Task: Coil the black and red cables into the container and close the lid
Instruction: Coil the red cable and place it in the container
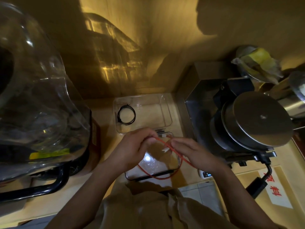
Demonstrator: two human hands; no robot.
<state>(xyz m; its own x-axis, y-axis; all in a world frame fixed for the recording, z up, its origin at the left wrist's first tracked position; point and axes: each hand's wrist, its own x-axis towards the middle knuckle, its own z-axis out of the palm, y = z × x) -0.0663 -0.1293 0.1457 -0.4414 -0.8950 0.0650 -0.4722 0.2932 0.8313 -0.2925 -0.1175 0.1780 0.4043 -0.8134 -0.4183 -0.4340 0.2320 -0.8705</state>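
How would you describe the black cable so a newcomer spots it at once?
Start at the clear plastic container on the counter against the back wall, just beyond the hands. The black cable lies inside it at the left end, wound into a small round coil. Unlike the red cable, it is untouched, not stretched between fingers.

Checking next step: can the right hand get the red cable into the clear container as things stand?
Probably yes. The clear container sits open just beyond the right hand; only the coiled black cable occupies its left side. Both hands hold the red cable.
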